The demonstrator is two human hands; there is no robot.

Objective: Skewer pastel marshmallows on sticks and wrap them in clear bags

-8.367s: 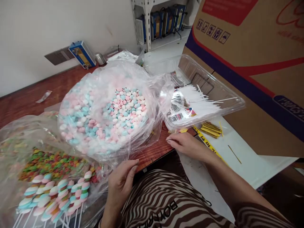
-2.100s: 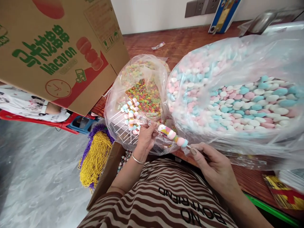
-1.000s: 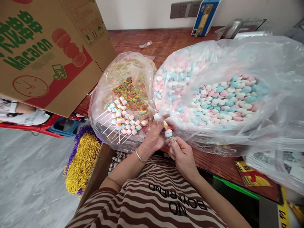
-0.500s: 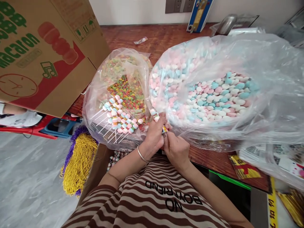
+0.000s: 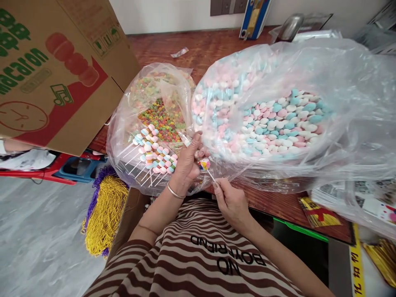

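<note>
Left fingers (image 5: 194,143) curled around candy skewer (image 5: 204,165); right fingers (image 5: 220,196) pinching its white stick (image 5: 211,176); bagged pastel candies (image 5: 278,123) beyond.

Carton (image 5: 71,57): walls off the left of the small bag (image 5: 120,109).
Big bag (image 5: 359,115): meets the small bag, leaving no visible lane.
Table (image 5: 204,39): passable strip behind the small bag; flat wrapper (image 5: 180,52) there, blue box (image 5: 255,18) at its right.
Skewer (image 5: 204,165): bridges the gap between left hand (image 5: 185,165) and right hand (image 5: 232,200).
</note>
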